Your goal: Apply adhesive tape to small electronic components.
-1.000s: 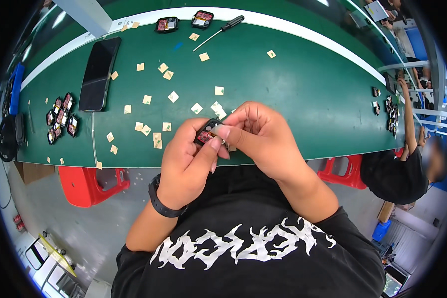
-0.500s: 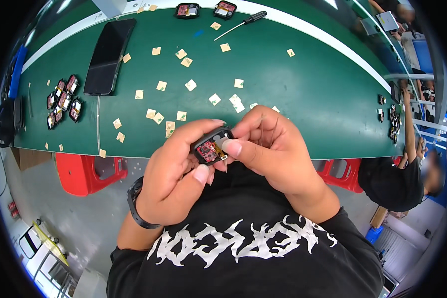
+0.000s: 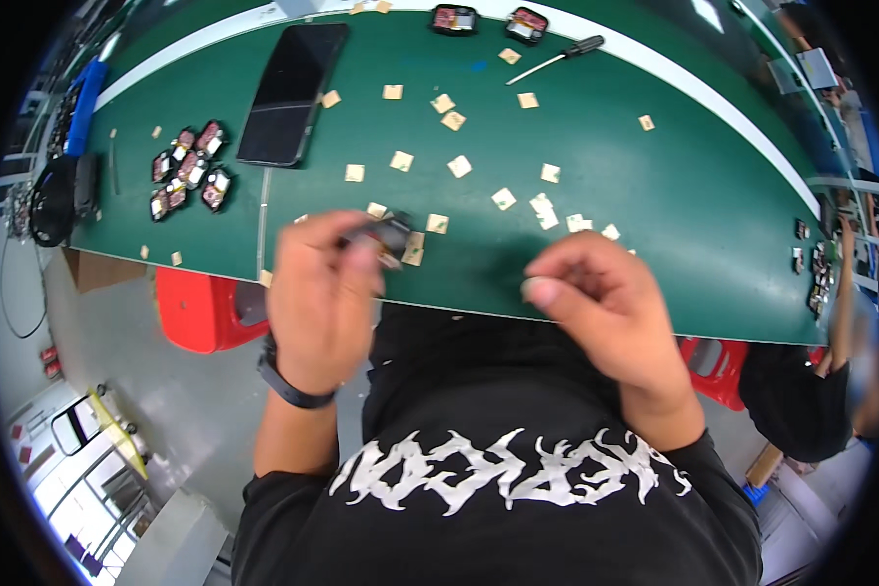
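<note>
Left hand (image 3: 320, 293): fingers closed around a small dark part (image 3: 386, 234).
Right hand (image 3: 601, 303): curled; holding anything, cannot tell.
Surface: green table (image 3: 654, 195), tan squares (image 3: 459, 166) beyond the grip.
Room: red stool (image 3: 200, 308) left of the grip.

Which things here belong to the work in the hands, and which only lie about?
In use: left hand holding a small dark module; right hand; tan squares.
Lying about: black phone, screwdriver, cluster of modules at left.
</note>
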A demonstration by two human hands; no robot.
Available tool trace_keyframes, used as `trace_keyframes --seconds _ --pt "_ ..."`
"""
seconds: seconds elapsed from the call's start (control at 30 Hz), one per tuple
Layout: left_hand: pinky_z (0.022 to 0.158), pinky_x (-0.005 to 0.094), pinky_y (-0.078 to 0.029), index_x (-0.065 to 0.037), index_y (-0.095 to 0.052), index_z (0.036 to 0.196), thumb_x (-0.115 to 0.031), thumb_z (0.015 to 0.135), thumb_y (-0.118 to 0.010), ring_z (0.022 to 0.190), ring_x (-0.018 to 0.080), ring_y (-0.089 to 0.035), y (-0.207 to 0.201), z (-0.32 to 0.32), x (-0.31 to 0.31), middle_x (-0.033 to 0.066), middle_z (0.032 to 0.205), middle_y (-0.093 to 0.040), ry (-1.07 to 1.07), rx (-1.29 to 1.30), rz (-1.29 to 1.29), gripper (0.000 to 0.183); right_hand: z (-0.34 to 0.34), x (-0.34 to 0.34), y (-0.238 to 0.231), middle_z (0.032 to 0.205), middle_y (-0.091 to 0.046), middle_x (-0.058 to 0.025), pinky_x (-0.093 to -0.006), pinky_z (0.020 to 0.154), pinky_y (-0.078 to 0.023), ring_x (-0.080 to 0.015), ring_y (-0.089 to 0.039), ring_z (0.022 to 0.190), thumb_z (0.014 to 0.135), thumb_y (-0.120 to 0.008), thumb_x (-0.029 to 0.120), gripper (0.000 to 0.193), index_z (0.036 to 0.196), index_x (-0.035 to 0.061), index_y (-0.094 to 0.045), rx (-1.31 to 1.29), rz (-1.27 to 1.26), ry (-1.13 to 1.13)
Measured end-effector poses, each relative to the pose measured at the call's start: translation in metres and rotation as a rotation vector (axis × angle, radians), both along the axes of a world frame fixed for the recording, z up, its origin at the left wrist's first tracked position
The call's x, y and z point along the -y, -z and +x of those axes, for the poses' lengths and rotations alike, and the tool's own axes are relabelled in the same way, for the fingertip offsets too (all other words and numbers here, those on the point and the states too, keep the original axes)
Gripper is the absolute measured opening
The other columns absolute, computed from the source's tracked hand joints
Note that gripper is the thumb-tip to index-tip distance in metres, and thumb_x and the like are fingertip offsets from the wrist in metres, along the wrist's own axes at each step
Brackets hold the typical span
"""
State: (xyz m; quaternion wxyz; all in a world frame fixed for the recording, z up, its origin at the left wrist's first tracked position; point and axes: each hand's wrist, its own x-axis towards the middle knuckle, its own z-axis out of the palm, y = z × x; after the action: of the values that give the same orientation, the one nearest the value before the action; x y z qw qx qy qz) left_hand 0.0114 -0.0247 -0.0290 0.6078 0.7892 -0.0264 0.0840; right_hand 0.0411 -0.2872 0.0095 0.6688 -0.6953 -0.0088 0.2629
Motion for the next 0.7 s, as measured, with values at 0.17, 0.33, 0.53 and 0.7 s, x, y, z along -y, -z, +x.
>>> trace_keyframes --seconds 0.17,0.33,0.53,0.7 --pt "0.085 0.031 -0.05 0.001 -0.06 0.112 -0.011 0.106 -0.052 0.095 0.0175 -0.063 0.009 0.005 -0.094 0.0092 0.106 -0.066 -0.37 0.014 0.59 0.016 -0.004 0.064 0.014 0.087 -0.067 0.0003 -0.0195 0.06 -0.038 -0.0024 -0.049 0.069 0.104 -0.06 0.013 0.014 0.103 0.0016 -0.067 0.074 -0.144 0.203" --pt "0.1 0.0451 -0.043 -0.001 -0.068 0.111 -0.014 0.099 -0.062 0.115 0.0382 -0.057 0.013 0.032 -0.125 0.0227 0.13 -0.059 -0.4 0.245 1.293 0.019 -0.02 0.106 0.013 0.089 -0.068 -0.0019 -0.0194 0.059 -0.038 -0.0035 -0.049 0.068 0.106 -0.054 0.018 0.022 0.104 0.0009 -0.067 0.093 -0.16 0.373" --pt "0.107 0.0518 -0.043 0.005 -0.066 0.122 -0.022 0.099 -0.065 0.126 0.0462 -0.054 0.015 0.05 -0.163 0.0316 0.138 -0.056 -0.609 0.237 1.544 0.036 -0.025 0.147 0.014 0.096 -0.07 -0.009 -0.0314 0.082 -0.052 -0.0179 -0.063 0.087 0.106 -0.054 0.017 0.026 0.1 -0.0031 -0.069 0.319 -0.351 0.415" --pt "0.112 0.0465 -0.039 0.007 -0.05 0.141 -0.025 0.101 -0.057 0.135 0.035 -0.05 -0.019 0.023 0.015 0.0223 0.143 -0.054 -0.11 0.252 0.664 0.052 -0.028 0.144 0.005 0.138 -0.059 -0.0162 -0.0438 0.108 -0.041 -0.0317 -0.053 0.127 0.106 -0.051 0.015 0.022 0.109 0.0045 -0.071 0.654 -0.103 0.249"
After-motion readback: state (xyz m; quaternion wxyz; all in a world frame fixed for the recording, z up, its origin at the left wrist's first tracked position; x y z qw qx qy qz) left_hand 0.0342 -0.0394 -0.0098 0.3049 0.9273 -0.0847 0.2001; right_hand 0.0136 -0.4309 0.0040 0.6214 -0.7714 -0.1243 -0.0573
